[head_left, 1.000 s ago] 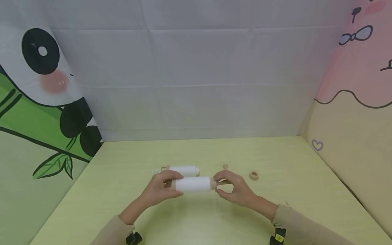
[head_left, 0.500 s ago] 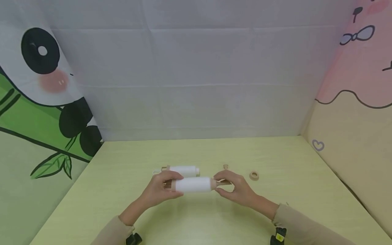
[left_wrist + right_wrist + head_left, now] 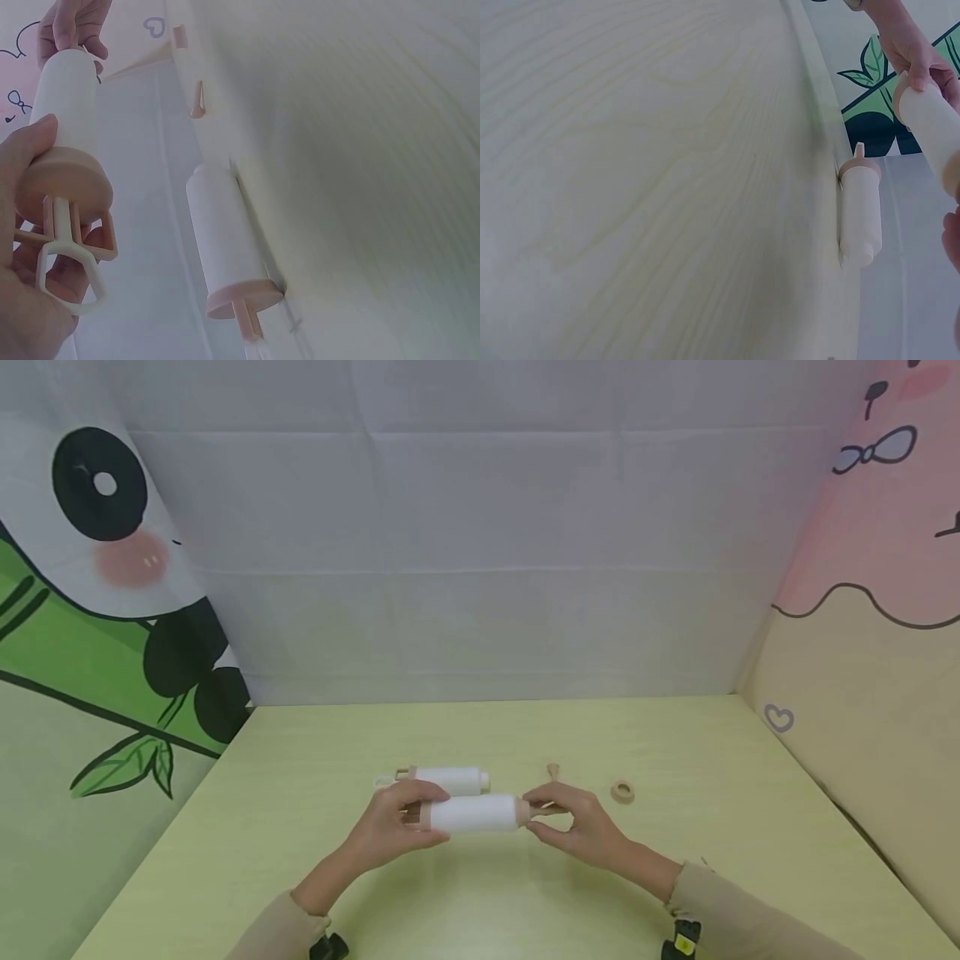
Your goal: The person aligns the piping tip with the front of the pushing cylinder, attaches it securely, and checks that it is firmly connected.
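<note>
A white piping syringe (image 3: 474,813) with beige end collars is held level above the table, between both hands. My left hand (image 3: 396,823) grips its left end around the beige collar; in the left wrist view the white ring handle (image 3: 75,285) of the plunger sticks out there. At the opposite end, my right hand (image 3: 576,828) pinches a slim beige nozzle (image 3: 547,808), whose far part the fingers hide. A second, similar white syringe (image 3: 450,779) lies on its side just behind, also seen in the right wrist view.
On the pale wooden table (image 3: 480,902), a small beige nozzle-like piece (image 3: 553,769) lies behind my right hand. A beige ring (image 3: 622,791) sits to its right. A grey-white cloth wall (image 3: 480,568) closes off the back, with printed side walls.
</note>
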Demonstrator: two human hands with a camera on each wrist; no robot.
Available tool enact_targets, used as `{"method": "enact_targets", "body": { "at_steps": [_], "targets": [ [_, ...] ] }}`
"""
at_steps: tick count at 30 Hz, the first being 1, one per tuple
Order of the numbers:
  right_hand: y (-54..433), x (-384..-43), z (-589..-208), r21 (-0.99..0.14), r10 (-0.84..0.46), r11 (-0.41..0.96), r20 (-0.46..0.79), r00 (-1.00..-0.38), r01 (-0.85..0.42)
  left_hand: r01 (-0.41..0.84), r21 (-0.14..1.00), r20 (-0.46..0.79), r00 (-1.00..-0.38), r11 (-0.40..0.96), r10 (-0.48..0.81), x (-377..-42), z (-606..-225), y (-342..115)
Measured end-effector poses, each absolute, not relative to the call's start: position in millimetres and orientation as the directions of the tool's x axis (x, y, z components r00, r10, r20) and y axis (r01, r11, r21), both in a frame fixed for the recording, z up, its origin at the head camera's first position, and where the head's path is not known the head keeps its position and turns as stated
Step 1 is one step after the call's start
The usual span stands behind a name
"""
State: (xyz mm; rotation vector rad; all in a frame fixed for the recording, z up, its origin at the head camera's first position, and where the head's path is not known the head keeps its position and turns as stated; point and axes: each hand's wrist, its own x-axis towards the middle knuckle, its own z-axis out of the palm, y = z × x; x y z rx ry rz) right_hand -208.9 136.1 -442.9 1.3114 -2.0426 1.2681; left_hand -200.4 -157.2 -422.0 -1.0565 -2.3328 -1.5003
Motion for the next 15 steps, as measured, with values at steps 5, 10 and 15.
{"method": "enact_targets", "body": {
  "at_steps": [5,10,15],
  "targets": [
    [132.9,-206.0,-438.7,-0.501,-0.512,0.134,0.703,-0.493,-0.855,0.649,0.721,0.499,-0.730,0.243,0.467,-199.6,-423.4,-158.9],
    [127.7,-196.2,-422.1,-0.485,-0.505,0.139,0.715,-0.483,-0.863,0.627,0.740,0.488,-0.749,0.241,0.449,-197.8,-424.6,-162.0],
    [124.2,-191.1,-414.1,-0.462,-0.511,0.116,0.731,-0.452,-0.879,0.602,0.761,0.468,-0.768,0.242,0.438,-196.9,-425.4,-164.8]
  ]
}}
